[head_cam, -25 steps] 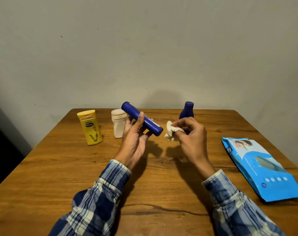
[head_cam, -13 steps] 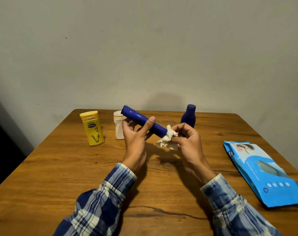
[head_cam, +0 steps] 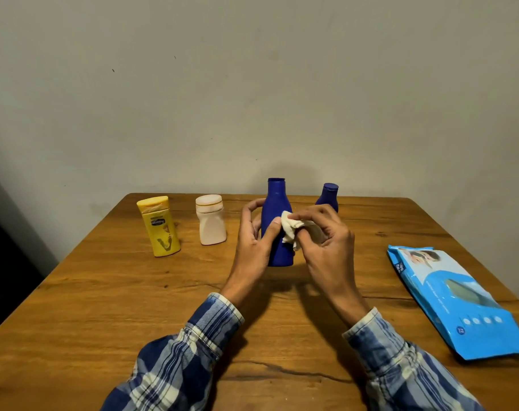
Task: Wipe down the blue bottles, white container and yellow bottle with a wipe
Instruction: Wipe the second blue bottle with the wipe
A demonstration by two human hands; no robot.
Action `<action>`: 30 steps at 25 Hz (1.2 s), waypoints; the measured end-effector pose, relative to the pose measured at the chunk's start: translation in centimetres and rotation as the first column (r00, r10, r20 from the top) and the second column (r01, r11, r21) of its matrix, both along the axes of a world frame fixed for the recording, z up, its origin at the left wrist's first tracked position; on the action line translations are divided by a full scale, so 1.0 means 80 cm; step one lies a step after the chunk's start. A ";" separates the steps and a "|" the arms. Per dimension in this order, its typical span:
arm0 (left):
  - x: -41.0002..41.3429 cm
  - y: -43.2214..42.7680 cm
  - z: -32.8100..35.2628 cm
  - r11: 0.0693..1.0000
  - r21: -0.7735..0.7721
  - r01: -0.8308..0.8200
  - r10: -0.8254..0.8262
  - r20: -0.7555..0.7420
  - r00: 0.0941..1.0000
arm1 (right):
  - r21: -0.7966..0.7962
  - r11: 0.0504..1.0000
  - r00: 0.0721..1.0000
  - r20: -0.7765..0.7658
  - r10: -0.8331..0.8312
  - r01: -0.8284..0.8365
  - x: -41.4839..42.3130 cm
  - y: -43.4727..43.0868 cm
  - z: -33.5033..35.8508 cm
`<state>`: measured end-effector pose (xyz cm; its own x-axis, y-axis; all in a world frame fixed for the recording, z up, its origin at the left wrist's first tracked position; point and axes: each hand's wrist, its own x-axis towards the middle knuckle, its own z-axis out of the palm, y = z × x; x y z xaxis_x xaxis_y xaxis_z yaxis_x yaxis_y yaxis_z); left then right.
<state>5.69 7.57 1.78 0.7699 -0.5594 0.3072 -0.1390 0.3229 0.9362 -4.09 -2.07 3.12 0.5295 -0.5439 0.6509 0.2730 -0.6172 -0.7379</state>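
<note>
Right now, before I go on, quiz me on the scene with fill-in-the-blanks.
The left hand holds the tall blue bottle ____.
The small blue bottle stands ____ the right hand, whose fingers pinch the wipe.
The yellow bottle stands to the ____ of the white container.
Missing words: upright; behind; left.

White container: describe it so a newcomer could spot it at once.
On the wooden table, look at the row of items standing near the far edge. The white container is second from the left, between the yellow bottle and the tall blue bottle. It is the only pale one, squat, with a wide round cap.
</note>
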 end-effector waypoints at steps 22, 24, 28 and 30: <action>-0.019 0.009 0.007 0.939 -0.157 0.307 -0.344 -0.341 0.875 | -0.585 0.811 0.964 -0.227 -0.142 -0.019 -0.006 -0.001 0.006; -0.015 0.008 0.005 0.948 -0.185 0.260 -0.316 -0.429 0.846 | -0.613 0.776 0.929 -0.356 -0.102 -0.150 -0.008 0.006 0.005; -0.004 0.008 -0.005 0.942 -0.221 0.252 -0.327 -0.433 0.840 | -0.541 0.762 0.843 -0.538 0.013 -0.357 -0.015 0.010 0.013; 0.000 0.007 -0.004 0.943 -0.226 0.243 -0.322 -0.438 0.839 | -0.489 0.762 0.787 -0.615 0.046 -0.426 -0.018 0.004 0.018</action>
